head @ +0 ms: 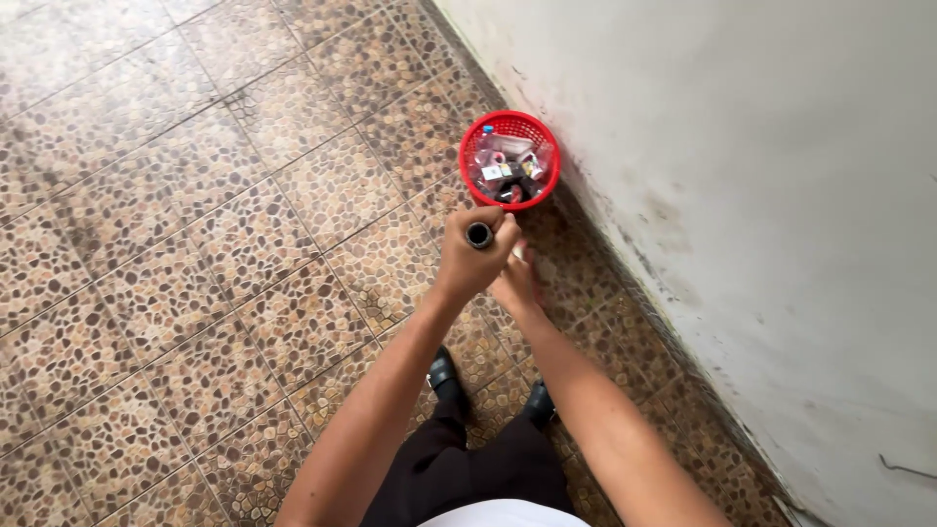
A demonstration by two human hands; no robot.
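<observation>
My left hand (471, 256) is closed around the top of a dark round handle (479, 235) that points up at the camera; what is at its lower end is hidden. Just below and to the right, my right hand (514, 281) reaches down along the same handle; its fingers are largely hidden behind the left hand, so its grip is unclear. A small red plastic basket (472, 146) stands on the floor right beyond the hands, against the wall. It holds several crumpled wrappers and bits of litter (509, 168).
A white, stained wall (742, 195) runs along the right side. The floor (195, 244) is brown pebble-pattern tile. My feet in dark sandals (444, 376) and dark trousers show at the bottom middle. A thin wire hook (903, 468) sticks out of the wall at lower right.
</observation>
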